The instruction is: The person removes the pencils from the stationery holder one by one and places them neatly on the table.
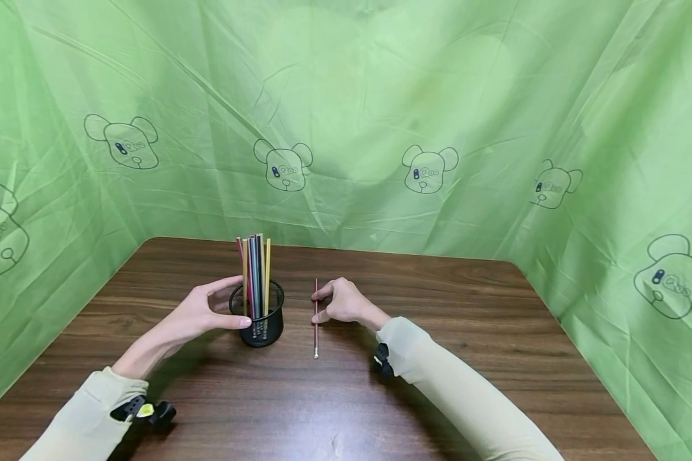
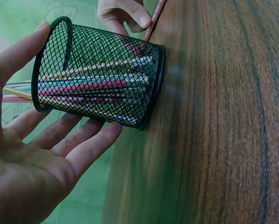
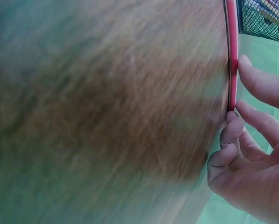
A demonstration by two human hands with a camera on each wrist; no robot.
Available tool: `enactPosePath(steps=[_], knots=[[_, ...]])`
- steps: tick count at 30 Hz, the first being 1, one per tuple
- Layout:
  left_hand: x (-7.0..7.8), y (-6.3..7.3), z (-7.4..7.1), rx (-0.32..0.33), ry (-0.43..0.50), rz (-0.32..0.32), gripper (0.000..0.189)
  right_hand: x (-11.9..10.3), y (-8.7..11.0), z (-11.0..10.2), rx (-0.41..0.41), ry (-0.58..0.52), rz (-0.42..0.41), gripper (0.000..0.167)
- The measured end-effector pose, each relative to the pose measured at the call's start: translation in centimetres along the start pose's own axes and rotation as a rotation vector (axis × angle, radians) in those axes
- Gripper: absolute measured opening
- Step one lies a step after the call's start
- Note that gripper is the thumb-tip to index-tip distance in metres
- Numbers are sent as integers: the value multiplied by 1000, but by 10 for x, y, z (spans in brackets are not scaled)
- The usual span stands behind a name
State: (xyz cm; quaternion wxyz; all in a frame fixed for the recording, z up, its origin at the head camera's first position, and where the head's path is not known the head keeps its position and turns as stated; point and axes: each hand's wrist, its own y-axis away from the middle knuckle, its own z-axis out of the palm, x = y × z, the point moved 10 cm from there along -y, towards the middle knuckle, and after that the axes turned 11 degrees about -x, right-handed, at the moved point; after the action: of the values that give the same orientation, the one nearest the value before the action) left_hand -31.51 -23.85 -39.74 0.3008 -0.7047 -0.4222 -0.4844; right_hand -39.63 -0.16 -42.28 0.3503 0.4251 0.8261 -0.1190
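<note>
A black mesh pencil cup (image 1: 262, 333) stands upright on the table, holding several pencils (image 1: 256, 275) with their eraser ends down. My left hand (image 1: 193, 314) curves around the cup's left side, with the thumb and fingers (image 2: 95, 144) against rim and mesh. To the right of the cup, a single red pencil (image 1: 316, 336) lies on the table, its eraser end toward me. My right hand (image 1: 343, 302) touches that pencil. Its thumb and index fingertips are spaced apart along the pencil, as the right wrist view shows, with the other fingers bent.
The dark wooden table (image 1: 450, 320) extends on both sides of the hands. Green cloth (image 1: 352, 96) printed with bear-head outlines hangs around its back and sides. Each wrist wears a small black camera mount, such as the one at the left sleeve (image 1: 144, 411).
</note>
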Motion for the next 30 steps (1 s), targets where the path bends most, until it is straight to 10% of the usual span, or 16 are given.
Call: enactPosePath(steps=[30], knots=[[-2,0,0,5,7,-22,90,4,1,-2,19,-20,19,48]])
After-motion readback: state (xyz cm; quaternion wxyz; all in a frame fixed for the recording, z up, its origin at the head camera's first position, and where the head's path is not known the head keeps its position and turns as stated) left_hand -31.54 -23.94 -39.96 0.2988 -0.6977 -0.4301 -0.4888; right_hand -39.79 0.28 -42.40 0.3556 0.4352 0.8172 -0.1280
